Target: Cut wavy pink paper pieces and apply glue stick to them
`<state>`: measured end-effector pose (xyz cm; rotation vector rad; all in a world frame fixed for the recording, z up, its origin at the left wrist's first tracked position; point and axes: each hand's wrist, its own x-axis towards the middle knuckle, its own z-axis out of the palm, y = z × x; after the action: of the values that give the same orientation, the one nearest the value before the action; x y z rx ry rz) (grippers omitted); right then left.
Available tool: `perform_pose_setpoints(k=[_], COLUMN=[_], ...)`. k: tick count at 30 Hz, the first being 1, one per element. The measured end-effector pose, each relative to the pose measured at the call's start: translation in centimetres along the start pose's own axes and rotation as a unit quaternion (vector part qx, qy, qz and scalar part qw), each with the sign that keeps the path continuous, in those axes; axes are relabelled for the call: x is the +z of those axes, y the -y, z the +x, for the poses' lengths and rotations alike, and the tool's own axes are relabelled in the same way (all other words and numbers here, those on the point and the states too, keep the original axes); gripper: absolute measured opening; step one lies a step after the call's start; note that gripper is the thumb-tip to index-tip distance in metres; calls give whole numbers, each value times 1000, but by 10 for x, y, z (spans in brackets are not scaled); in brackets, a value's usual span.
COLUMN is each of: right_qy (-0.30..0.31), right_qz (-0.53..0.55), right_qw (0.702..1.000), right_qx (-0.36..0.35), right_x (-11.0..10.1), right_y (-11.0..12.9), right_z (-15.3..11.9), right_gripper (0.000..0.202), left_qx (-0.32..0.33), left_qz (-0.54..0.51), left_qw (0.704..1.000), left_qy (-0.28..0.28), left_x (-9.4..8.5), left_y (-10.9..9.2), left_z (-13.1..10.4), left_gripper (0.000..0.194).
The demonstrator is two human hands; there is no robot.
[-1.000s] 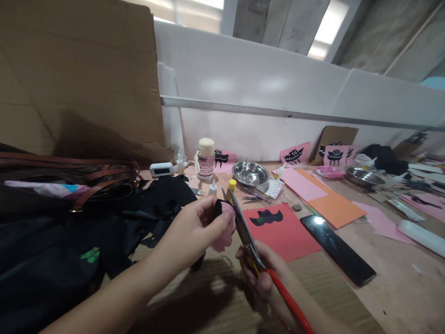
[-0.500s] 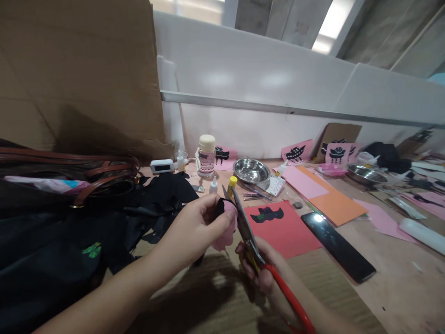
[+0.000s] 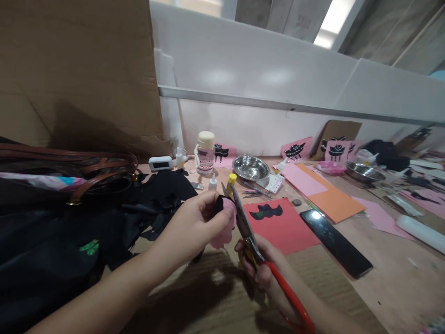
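The tabletop items are appearing slightly higher; the left hand is still pinching black-and-pink cutout material beside parted scissors, which the right hand is gripping.

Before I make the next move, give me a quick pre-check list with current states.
1. Scissors held in the right hand: ok.
2. Blade tips parted: ok.
3. Pink piece and black piece held together in the left hand: ok.
4. Left thumb well away from the blades: not ok, it looks close beside them.
5. Black edge seated between the blades: cannot tell from this angle.
6. Red sheet lying flat, dark cutout on it: ok.
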<state>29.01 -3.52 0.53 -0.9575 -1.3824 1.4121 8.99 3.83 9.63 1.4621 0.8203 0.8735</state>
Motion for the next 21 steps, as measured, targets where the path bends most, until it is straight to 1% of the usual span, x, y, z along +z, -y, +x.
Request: perform_pose_setpoints(k=[5,8,15,21], right_qy=[-2,-4,2,-9], right_qz=[4,-13,-7,-6], right_qw=[1000,1000,1000,999], right_qx=[21,28,1,30], right_x=[1,2,1,2], right_y=[7,12,6,9], right_z=[-1,-2,0,0], right_gripper=[70,73,70,75], left_qx=[-7,-13,-14,-15], left_qz=[-18,-25,-24,-19], left_qw=[1000,1000,1000,1000], left_qy=[5,6,9,2], left_x=[1,1,-1,-2], left_y=[-1,-1,-2,-3], left_z=[-1,-1,-2,-1], left_gripper=[25,25,24,22])
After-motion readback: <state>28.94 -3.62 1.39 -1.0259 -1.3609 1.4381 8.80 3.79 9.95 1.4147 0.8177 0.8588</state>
